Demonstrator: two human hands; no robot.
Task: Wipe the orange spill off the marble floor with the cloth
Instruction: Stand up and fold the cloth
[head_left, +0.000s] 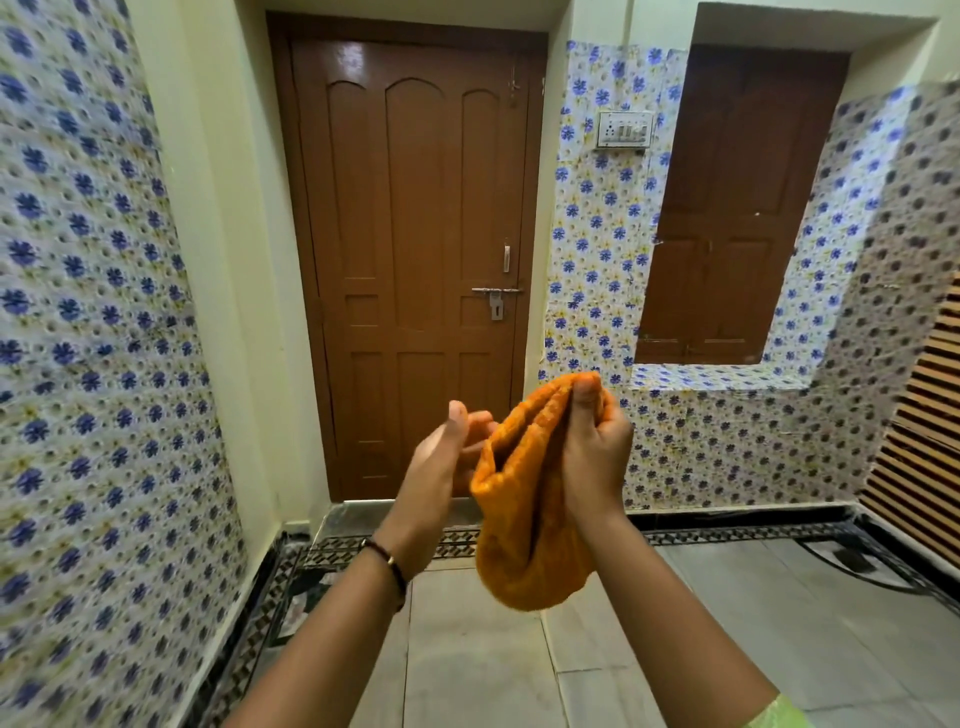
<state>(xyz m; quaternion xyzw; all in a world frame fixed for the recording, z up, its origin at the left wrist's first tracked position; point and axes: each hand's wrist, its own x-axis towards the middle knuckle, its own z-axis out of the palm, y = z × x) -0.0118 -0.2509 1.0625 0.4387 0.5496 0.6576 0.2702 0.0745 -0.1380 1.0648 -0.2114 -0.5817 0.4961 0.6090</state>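
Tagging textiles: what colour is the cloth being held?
Orange-yellow, plain terry with no pattern: the cloth, held up in the right hand, seen in the head view.

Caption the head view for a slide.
Right hand grips a folded orange terry cloth beside the open left hand, facing a brown wooden door.

Two bare forearms, seen from above. Left wrist: thin dark thread bracelet (390, 563) bearing one small gold-coloured bead. Right arm: edge of a pale green sleeve (779, 714) at the frame's bottom.
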